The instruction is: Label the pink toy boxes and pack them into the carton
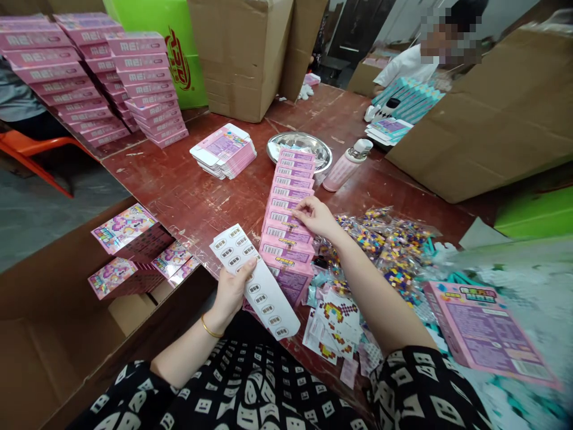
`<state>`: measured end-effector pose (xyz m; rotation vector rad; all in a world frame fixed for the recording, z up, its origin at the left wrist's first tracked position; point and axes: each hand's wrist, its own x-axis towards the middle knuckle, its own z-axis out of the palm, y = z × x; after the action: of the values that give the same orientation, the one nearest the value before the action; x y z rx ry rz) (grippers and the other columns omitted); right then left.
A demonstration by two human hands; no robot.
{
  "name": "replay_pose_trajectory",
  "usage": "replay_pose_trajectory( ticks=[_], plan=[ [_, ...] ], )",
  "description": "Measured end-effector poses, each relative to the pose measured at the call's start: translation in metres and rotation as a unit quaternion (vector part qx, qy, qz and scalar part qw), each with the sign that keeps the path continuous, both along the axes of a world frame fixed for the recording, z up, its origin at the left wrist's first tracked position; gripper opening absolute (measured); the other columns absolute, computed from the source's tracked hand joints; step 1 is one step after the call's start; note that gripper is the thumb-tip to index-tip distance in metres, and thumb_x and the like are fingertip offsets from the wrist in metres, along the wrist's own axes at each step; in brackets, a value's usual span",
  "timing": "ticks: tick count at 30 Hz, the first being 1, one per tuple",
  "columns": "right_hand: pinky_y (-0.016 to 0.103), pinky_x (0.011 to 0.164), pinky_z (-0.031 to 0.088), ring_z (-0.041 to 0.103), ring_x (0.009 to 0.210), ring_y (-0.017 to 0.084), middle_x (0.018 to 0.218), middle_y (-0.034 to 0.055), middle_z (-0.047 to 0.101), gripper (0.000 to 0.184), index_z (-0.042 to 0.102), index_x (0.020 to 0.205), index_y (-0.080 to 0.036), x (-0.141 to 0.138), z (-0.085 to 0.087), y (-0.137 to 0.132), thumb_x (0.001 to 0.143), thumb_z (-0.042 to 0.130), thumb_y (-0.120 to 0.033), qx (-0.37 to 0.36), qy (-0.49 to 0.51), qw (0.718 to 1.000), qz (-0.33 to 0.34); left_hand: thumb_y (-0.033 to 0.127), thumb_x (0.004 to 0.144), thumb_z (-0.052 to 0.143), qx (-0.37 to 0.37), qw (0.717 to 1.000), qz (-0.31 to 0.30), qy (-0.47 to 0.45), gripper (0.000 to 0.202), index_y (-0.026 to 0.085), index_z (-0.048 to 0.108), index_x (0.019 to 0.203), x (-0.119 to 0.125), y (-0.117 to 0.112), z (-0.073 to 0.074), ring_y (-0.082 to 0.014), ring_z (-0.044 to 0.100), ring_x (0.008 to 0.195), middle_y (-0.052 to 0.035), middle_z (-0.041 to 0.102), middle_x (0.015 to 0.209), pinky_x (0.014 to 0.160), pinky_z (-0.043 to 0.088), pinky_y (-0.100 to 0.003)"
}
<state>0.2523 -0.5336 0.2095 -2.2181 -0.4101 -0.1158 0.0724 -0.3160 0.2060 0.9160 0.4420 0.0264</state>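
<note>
My left hand [233, 292] is closed on a white sticker sheet [267, 298] printed with rows of oval labels, thumb on top; a second sheet's edge shows behind it. A row of pink and purple boxes [293, 179] leans overlapped in front of me, barcode sides up. Over the middle of this row is my right hand [316, 216], its fingertips pinched together at one box's side. Whatever may be between those fingertips is too small to make out. Several nearer boxes carry a small gold mark beside the barcode.
A steel dish [329, 149], a pink bottle [344, 170] and flat cartons [224, 149] stand beyond the row. Bead bags [394, 251] and pattern cards [333, 322] lie right. Box stacks [150, 83] rise at left, above an open carton [40, 358]. Another person [407, 65] sits opposite.
</note>
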Motion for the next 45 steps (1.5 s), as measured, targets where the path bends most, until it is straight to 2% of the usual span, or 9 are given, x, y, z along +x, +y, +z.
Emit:
replay_pose_trajectory(
  ticks=[4,8,13,16,20,25,35,41,45],
  plan=[
    [0.033,0.067,0.05,0.047,0.063,0.013,0.088,0.0022,0.056,0.029,0.06,0.091,-0.019,0.003,-0.001,0.007,0.068,0.075,-0.029,0.026,-0.033,0.998,-0.044,0.036,0.058,0.091,0.004,1.0,0.002,0.004,0.039,0.013,0.076,0.085,0.001,-0.001,0.001,-0.0177,0.071,0.071,-0.0074,0.078,0.086,0.066,0.058,-0.025],
    [0.03,0.061,0.047,0.049,0.061,0.014,0.085,0.0023,0.059,0.031,0.059,0.107,-0.02,-0.044,0.024,0.023,0.083,0.065,-0.04,0.121,-0.115,0.976,-0.137,0.037,0.061,0.09,0.012,1.0,-0.006,-0.006,0.036,0.013,0.075,0.083,-0.005,-0.004,0.005,-0.0172,0.071,0.069,-0.007,0.077,0.083,0.066,0.058,-0.025],
    [0.027,0.055,0.047,0.055,0.06,0.014,0.069,0.0015,0.063,0.031,0.065,0.078,-0.019,-0.144,0.05,0.053,0.081,0.071,-0.049,0.125,0.091,0.984,0.089,0.034,0.063,0.089,0.012,0.999,-0.004,-0.044,0.034,0.014,0.075,0.086,-0.012,-0.007,0.016,-0.0166,0.071,0.074,-0.0056,0.077,0.086,0.07,0.057,-0.024],
    [0.026,0.05,0.046,0.055,0.055,0.013,0.062,0.0002,0.061,0.03,0.063,0.069,-0.02,-0.174,0.044,0.061,0.089,0.062,-0.043,0.149,0.131,0.976,0.094,0.037,0.063,0.089,0.037,0.998,-0.002,-0.055,0.035,0.013,0.074,0.084,-0.01,-0.006,0.024,-0.017,0.07,0.072,-0.006,0.076,0.084,0.068,0.057,-0.025],
    [0.03,0.056,0.055,0.065,0.063,0.017,0.077,0.0014,0.071,0.008,0.071,0.091,-0.025,-0.185,0.037,0.063,0.088,0.065,-0.03,0.194,0.052,0.978,0.05,0.039,0.064,0.088,0.085,0.994,-0.005,-0.069,0.035,0.013,0.073,0.084,-0.006,-0.003,0.028,-0.0184,0.07,0.072,-0.0066,0.076,0.084,0.068,0.057,-0.027],
    [0.042,0.077,0.059,0.07,0.086,0.022,0.091,0.0025,0.073,0.019,0.072,0.091,-0.03,-0.197,0.043,0.07,0.088,0.063,-0.014,0.177,-0.155,0.972,-0.019,0.039,0.067,0.086,0.084,0.994,-0.005,-0.075,0.033,0.014,0.074,0.085,-0.007,-0.005,0.021,-0.0186,0.071,0.075,-0.0067,0.076,0.087,0.072,0.057,-0.028],
    [0.039,0.075,0.057,0.065,0.084,0.02,0.088,0.002,0.067,0.015,0.071,0.087,-0.029,-0.202,0.038,0.083,0.087,0.067,-0.014,0.208,-0.152,0.965,-0.05,0.037,0.07,0.085,0.071,0.993,0.01,-0.094,0.03,0.014,0.074,0.086,-0.01,-0.003,0.019,-0.016,0.069,0.073,-0.0054,0.076,0.086,0.07,0.055,-0.025],
    [0.046,0.081,0.058,0.068,0.089,0.024,0.106,0.0064,0.069,0.048,0.056,0.13,-0.031,-0.201,0.027,0.095,0.086,0.069,-0.019,0.204,-0.13,0.965,-0.101,0.041,0.067,0.085,0.072,0.995,-0.013,-0.067,0.036,0.013,0.074,0.086,-0.014,-0.005,0.021,-0.0178,0.07,0.073,-0.0071,0.076,0.087,0.07,0.056,-0.026],
    [0.045,0.078,0.058,0.068,0.082,0.023,0.088,0.0012,0.071,0.045,0.06,0.12,-0.036,-0.21,0.025,0.098,0.085,0.065,-0.009,0.204,-0.229,0.95,-0.051,0.048,0.062,0.087,0.016,1.0,-0.002,-0.027,0.043,0.012,0.073,0.08,-0.011,-0.005,0.026,-0.015,0.067,0.062,-0.0052,0.074,0.076,0.06,0.053,-0.024]
  ],
)
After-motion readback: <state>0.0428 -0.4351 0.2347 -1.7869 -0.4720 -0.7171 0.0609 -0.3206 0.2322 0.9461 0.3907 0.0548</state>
